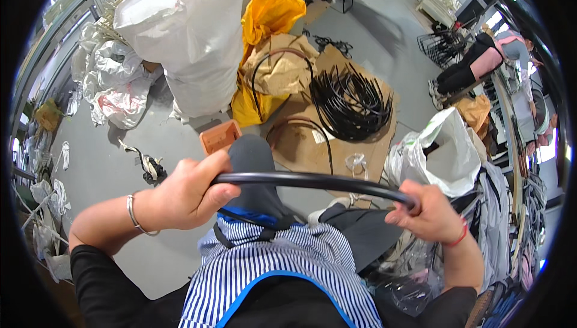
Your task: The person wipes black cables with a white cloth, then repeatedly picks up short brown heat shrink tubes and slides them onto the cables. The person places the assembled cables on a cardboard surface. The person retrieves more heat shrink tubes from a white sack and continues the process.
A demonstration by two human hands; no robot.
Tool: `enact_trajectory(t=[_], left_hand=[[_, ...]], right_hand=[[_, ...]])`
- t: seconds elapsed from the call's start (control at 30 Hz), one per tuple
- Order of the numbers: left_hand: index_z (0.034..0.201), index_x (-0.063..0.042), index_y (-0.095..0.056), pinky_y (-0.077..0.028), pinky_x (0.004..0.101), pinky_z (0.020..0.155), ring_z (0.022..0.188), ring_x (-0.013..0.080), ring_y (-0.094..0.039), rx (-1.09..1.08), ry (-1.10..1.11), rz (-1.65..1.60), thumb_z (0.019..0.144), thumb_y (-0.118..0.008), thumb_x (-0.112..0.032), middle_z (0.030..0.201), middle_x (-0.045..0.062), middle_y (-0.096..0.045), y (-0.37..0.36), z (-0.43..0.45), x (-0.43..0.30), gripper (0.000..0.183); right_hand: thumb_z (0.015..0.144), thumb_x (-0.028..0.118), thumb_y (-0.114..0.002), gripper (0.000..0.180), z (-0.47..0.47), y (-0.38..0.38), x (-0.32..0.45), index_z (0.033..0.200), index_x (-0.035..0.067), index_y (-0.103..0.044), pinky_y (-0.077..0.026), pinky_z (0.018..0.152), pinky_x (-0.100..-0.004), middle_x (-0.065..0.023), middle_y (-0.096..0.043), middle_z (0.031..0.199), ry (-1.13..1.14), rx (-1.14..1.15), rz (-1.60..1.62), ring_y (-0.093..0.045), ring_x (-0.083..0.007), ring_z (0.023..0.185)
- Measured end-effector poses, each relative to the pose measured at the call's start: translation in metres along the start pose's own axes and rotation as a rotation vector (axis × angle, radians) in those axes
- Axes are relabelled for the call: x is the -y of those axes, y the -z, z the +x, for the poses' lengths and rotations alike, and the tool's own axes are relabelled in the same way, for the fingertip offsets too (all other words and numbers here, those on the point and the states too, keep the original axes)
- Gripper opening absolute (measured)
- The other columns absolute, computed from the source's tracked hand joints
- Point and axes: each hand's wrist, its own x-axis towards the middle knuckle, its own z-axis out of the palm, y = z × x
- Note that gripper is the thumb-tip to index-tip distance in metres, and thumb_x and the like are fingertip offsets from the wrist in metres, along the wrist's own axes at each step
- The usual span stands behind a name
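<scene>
A black curved tube or rod (306, 181) spans the space above my lap. My left hand (198, 192) wraps around its left part, and a thinner stretch of black continues below that hand toward the apron. At the other end my right hand (421, 210) grips the tube near a brownish section. Past my knee, a bundle of black strips (354, 102) lies coiled on flattened cardboard (297, 147). Two curved pieces with brown middles and black ends rest beside it: one piece (286, 51) over brown paper, the other piece (297, 119) on the cardboard.
A big white sack (189, 44) stands ahead, with a yellow bag (270, 12) next to it. An orange plastic bin (220, 136) sits by my knee. To the right is an open white bag (451, 156). A person (482, 59) bends over a bench at far right.
</scene>
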Motion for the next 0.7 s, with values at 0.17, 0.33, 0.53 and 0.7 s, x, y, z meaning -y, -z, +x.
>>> enact_trajectory(t=[0.17, 0.33, 0.53, 0.7], left_hand=[[0.092, -0.003, -0.050, -0.049, 0.0409, 0.050, 0.056, 0.0357, -0.061, 0.304, -0.020, 0.157, 0.097, -0.063, -0.027, 0.064, 0.014, -0.057, -0.023, 0.034, -0.048, 0.029], [0.090, -0.003, -0.053, -0.051, 0.0443, 0.056, 0.065, 0.0382, -0.065, 0.166, -0.106, 0.123, 0.086, -0.073, -0.019, 0.069, 0.018, -0.061, -0.047, 0.057, -0.037, 0.026], [0.098, -0.002, -0.054, -0.053, 0.0436, 0.059, 0.066, 0.0381, -0.066, 0.191, 0.318, -0.021, 0.088, -0.072, -0.023, 0.072, 0.018, -0.064, -0.053, 0.044, 0.004, 0.029], [0.103, -0.003, -0.051, -0.053, 0.0400, 0.059, 0.065, 0.0323, -0.067, 0.092, -0.117, -0.116, 0.082, -0.077, -0.015, 0.078, 0.016, -0.067, -0.092, 0.076, 0.007, 0.035]], right_hand=[[0.090, 0.037, -0.072, 0.040, 0.023, -0.009, 0.075, 0.081, 0.000, -0.060, -0.047, 0.053, -0.0364, -0.0158, -0.059, 0.061, 0.238, 0.312, 0.002, -0.060, -0.0253, 0.052], [0.091, 0.032, -0.068, 0.034, 0.046, -0.029, 0.070, 0.102, 0.000, -0.066, -0.051, 0.064, -0.0391, -0.0198, -0.066, 0.079, 0.338, 0.249, -0.026, -0.065, -0.0349, 0.068], [0.091, 0.031, -0.072, 0.034, 0.020, -0.029, -0.003, 0.107, 0.004, -0.059, -0.052, 0.066, -0.0382, -0.0163, -0.067, 0.085, 0.193, -0.014, -0.128, -0.067, -0.0336, 0.075], [0.092, 0.038, -0.070, 0.039, 0.031, -0.018, -0.009, 0.104, 0.002, -0.059, -0.050, 0.062, -0.0392, -0.0181, -0.065, 0.078, 0.272, 0.112, -0.247, -0.066, -0.0355, 0.070]])
